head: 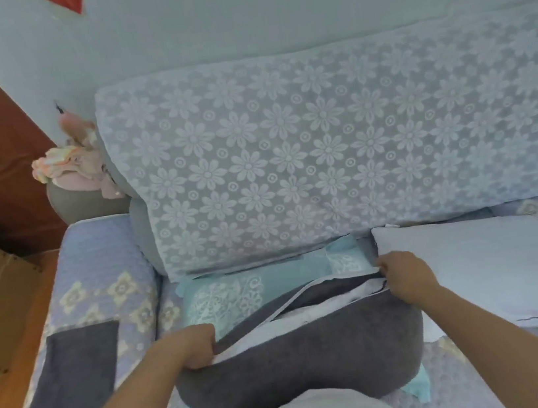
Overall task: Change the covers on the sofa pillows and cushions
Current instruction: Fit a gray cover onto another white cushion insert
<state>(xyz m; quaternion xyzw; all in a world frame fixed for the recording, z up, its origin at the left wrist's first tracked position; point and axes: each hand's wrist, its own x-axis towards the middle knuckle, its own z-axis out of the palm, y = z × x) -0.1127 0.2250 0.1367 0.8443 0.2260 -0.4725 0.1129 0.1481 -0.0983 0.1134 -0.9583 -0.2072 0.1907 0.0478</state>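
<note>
Cushion [299,355]: grey cover, on sofa seat [103,261] against the person's body, opening up.
Left hand [191,348]: fingers pinch opening's left end, holding it taut.
Right hand [405,276]: fingers pinch right end, probably at the zip.
White pillow [477,271]: bare, just right.

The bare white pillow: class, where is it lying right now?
In the head view, the bare white pillow lies on the sofa seat at right, beside the right hand and below the lace-covered back cushion.
</note>
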